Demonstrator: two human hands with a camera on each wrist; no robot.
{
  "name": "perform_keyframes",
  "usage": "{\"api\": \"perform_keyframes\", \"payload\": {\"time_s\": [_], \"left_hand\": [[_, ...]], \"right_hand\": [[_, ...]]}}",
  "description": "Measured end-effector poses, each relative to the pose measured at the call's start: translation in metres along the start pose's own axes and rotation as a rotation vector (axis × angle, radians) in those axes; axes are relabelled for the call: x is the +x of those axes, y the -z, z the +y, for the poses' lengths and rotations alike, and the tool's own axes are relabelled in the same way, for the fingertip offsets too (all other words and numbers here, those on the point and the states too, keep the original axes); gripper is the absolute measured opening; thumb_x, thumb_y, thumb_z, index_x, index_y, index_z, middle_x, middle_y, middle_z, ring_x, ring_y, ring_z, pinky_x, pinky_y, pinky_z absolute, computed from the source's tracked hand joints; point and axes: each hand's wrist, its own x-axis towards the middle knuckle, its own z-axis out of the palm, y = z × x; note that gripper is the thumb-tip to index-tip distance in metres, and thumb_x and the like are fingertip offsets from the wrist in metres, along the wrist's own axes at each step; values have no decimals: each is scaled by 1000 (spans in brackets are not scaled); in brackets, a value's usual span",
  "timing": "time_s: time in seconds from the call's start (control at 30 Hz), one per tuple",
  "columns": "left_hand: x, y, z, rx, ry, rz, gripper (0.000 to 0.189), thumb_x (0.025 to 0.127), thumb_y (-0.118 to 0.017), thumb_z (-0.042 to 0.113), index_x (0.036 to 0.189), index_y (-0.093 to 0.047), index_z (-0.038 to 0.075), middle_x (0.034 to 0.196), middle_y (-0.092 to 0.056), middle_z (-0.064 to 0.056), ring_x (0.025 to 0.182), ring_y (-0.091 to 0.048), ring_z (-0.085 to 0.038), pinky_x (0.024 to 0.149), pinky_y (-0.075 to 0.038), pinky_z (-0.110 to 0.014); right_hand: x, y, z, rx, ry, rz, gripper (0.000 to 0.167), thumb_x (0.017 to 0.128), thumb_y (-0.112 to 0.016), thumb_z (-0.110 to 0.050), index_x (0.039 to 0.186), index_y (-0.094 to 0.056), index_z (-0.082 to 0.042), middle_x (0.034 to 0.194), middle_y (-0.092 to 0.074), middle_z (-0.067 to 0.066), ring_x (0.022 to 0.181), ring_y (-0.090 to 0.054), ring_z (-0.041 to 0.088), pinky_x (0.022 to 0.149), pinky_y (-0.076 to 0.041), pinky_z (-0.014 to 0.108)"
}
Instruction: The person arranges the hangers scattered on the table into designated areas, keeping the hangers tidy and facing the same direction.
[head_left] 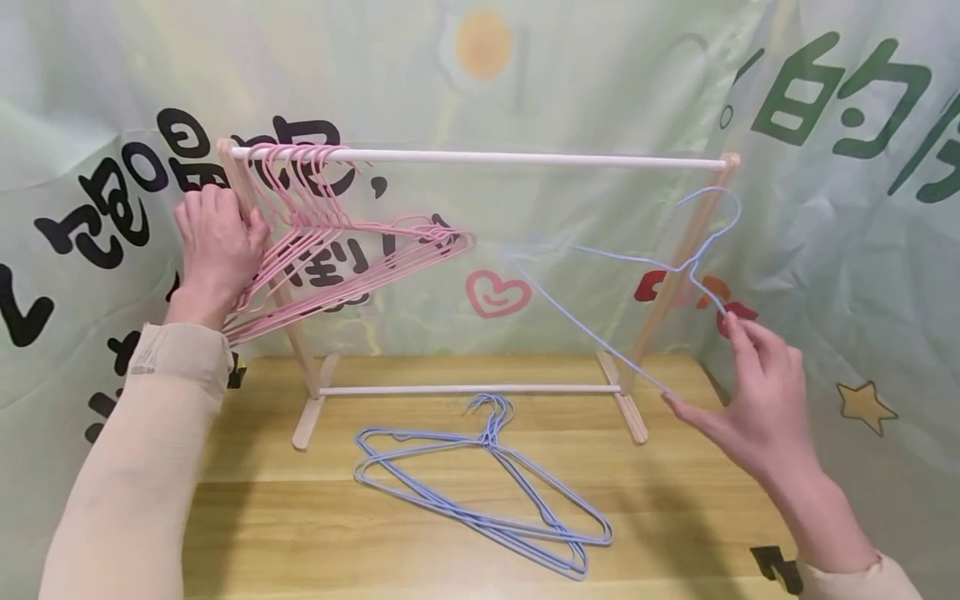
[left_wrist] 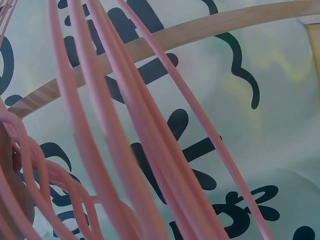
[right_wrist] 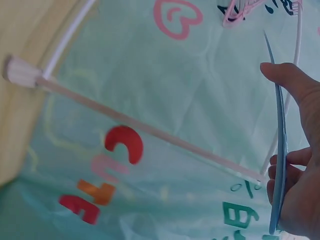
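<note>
A small wooden clothes rack (head_left: 480, 157) with a white top rod stands on the table. My left hand (head_left: 217, 250) grips its left post near the top, thumb and fingers on either side. Several pink hangers (head_left: 360, 275) hang at the rod's left end beside that hand; they cross the left wrist view. My right hand (head_left: 765, 408) holds a blue hanger (head_left: 585, 329) by its near end, thumb on the lower bar, fingers at the shoulder. Its hook shows in front of the right post, below the rod. The right wrist view has this blue hanger (right_wrist: 280, 130) almost edge-on.
Several blue hangers (head_left: 487, 500) lie overlapped on the wooden table (head_left: 315, 533), in front of the rack. A white lower rod (head_left: 465, 389) joins the rack's feet. Printed cloth (head_left: 420, 92) hangs behind and at both sides.
</note>
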Motion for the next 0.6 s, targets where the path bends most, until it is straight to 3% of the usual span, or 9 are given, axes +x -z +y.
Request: {"api": "perform_keyframes", "payload": {"time_s": [0.13, 0.43, 0.6], "left_hand": [[-1, -2, -1, -3, -4, 4, 26, 101, -47, 19, 94, -46, -7, 98, -43, -25, 100, -34, -48, 95, -23, -58], [-2, -1, -2, -10, -1, 0, 26, 101, -48, 18, 95, -46, -7, 99, -42, -26, 102, -33, -48, 97, -23, -58], [0, -2, -2, -19, -4, -4, 24, 101, -49, 17, 95, -46, -7, 99, -43, -25, 102, -34, -47, 97, -22, -58]], "right_hand": [[22, 5, 10, -30, 42, 32, 116, 81, -54, -84, 144, -49, 13, 127, -51, 36, 106, -42, 55, 83, -29, 62], [54, 8, 29, -132, 64, -26, 117, 82, -47, -82, 151, -41, 12, 135, -46, 37, 111, -40, 58, 84, -31, 67], [60, 8, 39, -177, 16, -101, 114, 64, -86, -46, 151, -41, 11, 136, -47, 38, 114, -42, 58, 87, -33, 69]]}}
